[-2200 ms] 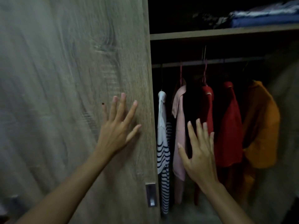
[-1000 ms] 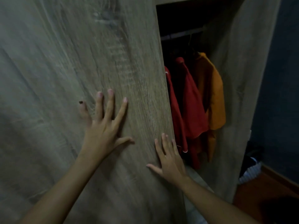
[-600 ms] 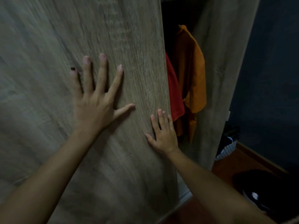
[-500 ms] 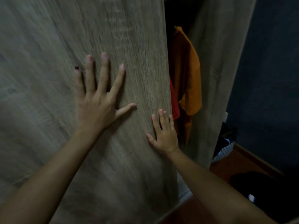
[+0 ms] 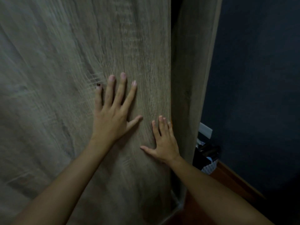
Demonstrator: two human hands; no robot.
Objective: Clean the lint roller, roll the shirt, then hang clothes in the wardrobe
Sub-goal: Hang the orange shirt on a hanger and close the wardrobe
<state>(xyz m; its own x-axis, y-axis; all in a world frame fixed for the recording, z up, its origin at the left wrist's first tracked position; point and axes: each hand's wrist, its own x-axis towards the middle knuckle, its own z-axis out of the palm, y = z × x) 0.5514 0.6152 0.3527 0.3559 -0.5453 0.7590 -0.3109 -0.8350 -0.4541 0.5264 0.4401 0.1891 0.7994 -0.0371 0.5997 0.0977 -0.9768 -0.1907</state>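
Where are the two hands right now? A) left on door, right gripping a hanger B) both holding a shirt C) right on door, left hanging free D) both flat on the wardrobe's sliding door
D: the left hand and the right hand both lie with straight, spread fingers against the sliding door, which leaves only a thin dark gap at its right edge.

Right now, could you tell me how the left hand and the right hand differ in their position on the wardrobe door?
The left hand lies higher on the wardrobe door, farther from its edge; the right hand lies lower, right beside that edge. The left hand's fingers are spread wide; the right hand's fingers lie close together, with the thumb stretched out. Both press flat against the door with straight fingers.
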